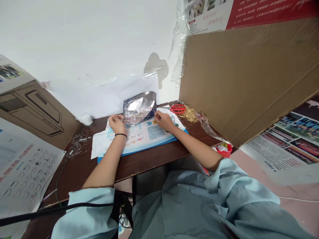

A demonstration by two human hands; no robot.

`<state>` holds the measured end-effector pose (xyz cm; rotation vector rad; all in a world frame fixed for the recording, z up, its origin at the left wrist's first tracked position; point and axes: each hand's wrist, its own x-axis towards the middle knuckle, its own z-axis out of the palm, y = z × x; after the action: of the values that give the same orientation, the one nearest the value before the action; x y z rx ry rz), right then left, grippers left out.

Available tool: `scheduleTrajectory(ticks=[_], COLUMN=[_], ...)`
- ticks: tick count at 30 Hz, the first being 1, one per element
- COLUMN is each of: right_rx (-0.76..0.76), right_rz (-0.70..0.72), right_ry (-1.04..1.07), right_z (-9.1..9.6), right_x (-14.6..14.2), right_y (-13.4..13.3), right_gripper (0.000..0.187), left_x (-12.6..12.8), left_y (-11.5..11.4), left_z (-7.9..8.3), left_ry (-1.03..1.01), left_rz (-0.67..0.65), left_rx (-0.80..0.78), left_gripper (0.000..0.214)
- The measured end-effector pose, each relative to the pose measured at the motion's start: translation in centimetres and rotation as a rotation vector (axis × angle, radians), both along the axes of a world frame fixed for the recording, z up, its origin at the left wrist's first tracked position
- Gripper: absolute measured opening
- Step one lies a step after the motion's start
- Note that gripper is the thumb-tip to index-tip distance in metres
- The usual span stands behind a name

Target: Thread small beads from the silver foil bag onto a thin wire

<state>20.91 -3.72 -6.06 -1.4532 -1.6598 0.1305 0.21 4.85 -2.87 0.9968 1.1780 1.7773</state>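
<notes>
A silver foil bag [139, 108] filled with small multicoloured beads stands tilted at the far edge of a printed blue-edged board [147, 141]. My left hand [117, 124], with a black band on its wrist, pinches the bag's lower left corner. My right hand [163, 121] rests on the board, its fingertips at the bag's lower right edge. Red-handled scissors [177, 109] and a loose pile of thin gold pins [189, 114] lie just beyond my right hand.
The dark wooden desk [154, 164] is narrow, with a white wall behind it. A cardboard panel [244, 76] rises on the right and a printed carton [32, 113] on the left. Tangled thin wire [77, 144], clear plastic wrap [206, 125] and a small red cup [224, 151] lie near the desk's ends.
</notes>
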Motion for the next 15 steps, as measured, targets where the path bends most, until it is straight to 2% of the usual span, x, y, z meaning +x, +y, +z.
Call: scheduleTrajectory(ticks=[6, 11, 15], right_rx=[-0.031, -0.023, -0.079], right_rz=[-0.068, -0.190, -0.262], right_ry=[-0.011, -0.037, -0.062], right_z=[-0.2, -0.2, -0.1], right_x=[0.1, 0.4, 0.5], right_y=[0.2, 0.3, 0.2], right_gripper=[0.010, 0.012, 0.013], left_x=[-2.6, -4.0, -4.5], left_y=[1.8, 3.0, 3.5], left_z=[0.1, -0.2, -0.4], left_ry=[-0.074, -0.093, -0.096], left_rz=[0.194, 0.274, 0.306], left_rx=[-0.073, -0.160, -0.182], left_gripper=[0.018, 0.020, 0.021])
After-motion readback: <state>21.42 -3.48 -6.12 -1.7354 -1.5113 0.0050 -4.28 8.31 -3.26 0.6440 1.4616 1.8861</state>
